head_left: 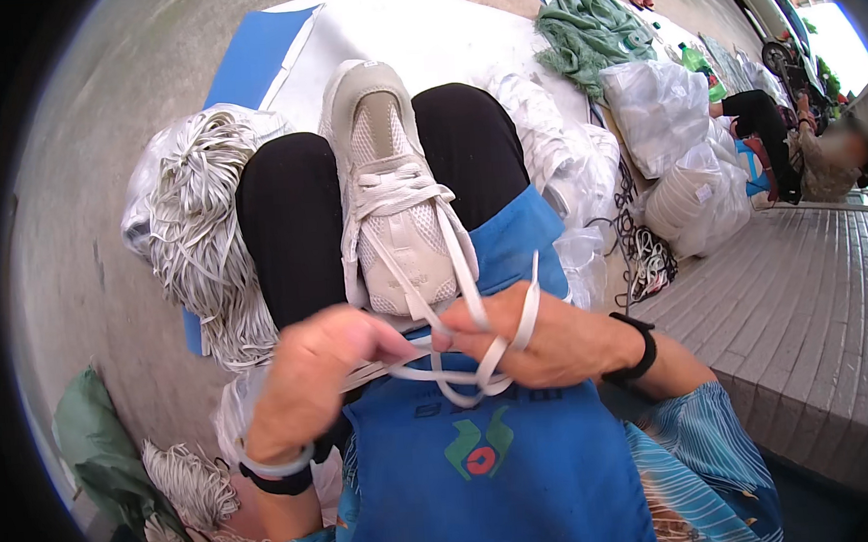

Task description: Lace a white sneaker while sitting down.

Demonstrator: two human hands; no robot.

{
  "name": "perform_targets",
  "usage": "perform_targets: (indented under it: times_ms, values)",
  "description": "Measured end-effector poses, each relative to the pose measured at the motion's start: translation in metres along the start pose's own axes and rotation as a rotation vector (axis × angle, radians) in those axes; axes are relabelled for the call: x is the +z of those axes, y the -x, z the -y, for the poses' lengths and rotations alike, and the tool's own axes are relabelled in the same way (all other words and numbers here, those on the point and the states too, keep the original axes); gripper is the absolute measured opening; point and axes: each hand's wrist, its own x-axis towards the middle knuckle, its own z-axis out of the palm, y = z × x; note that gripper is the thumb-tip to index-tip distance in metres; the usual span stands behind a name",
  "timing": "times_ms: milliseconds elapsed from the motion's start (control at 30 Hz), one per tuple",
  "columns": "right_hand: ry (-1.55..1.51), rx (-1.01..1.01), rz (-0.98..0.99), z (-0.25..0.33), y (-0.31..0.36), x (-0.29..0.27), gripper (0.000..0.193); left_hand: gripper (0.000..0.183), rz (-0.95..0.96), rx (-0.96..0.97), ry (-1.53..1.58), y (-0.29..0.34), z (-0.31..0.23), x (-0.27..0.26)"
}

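Observation:
A beige mesh sneaker (pixel 408 243) lies between my black-trousered knees, toe pointing away from me. Its flat off-white shoelace (pixel 467 269) crosses the tongue, and the two loose ends run back toward me. My left hand (pixel 326 360), slightly blurred, pinches the lace at the near end of the shoe. Close beside it, my right hand (pixel 521 340) also grips the lace with thumb and forefinger. A loop hangs below the fingers, and one strand winds over the back of my right hand with its tip sticking up. A blue apron (pixel 495 503) covers my lap.
A thick bundle of off-white laces (pixel 200 205) hangs at my left; another bundle (pixel 190 485) lies lower left by a green sack (pixel 100 446). Bulging plastic bags (pixel 656 112) and green cloth (pixel 594 37) sit at the right. Another person (pixel 826 157) sits farther right.

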Motion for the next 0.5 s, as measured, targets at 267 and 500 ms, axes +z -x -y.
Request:
perform_targets:
  times_ms: [267,500]
  values:
    - [0.436,-0.352,-0.006,0.006,-0.027,0.054,0.026,0.029,-0.21,0.021,-0.003,-0.029,0.005,0.022]
    - [0.386,-0.139,0.177,0.016,0.002,0.023,0.022,0.019,-0.21,-0.016,-0.035,-0.024,0.007,0.015]
